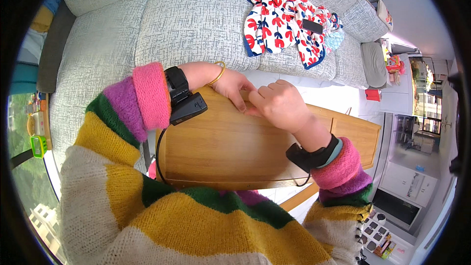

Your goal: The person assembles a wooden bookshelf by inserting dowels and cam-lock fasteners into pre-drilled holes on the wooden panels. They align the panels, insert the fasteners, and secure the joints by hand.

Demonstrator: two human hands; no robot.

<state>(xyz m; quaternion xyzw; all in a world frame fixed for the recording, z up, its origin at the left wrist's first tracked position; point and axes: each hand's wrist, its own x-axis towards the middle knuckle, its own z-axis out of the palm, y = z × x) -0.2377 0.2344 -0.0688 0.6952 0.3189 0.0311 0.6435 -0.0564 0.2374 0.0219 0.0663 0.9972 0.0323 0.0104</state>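
Observation:
Over the far edge of the wooden table [221,142], my two hands meet, fingertips close together. My left hand [233,89], with a gold bangle [221,72] at the wrist, has its thumb and fingers bent in a pinch. Curled into a loose fist, my right hand [279,104] has its thumb and forefinger turned toward the left fingertips. Whatever sits between the fingers is hidden or too small to name. Black devices on straps are on both wrists, the left device [189,108] close above the tabletop and the right device [301,156] near the table's right part.
Beyond the table runs a grey patterned sofa [196,24]. A red, white and blue patterned blanket [274,19] lies on it, with a dark phone [312,26] on top. A cable [158,157] hangs at the table's left edge. A red box [373,95] stands at the right.

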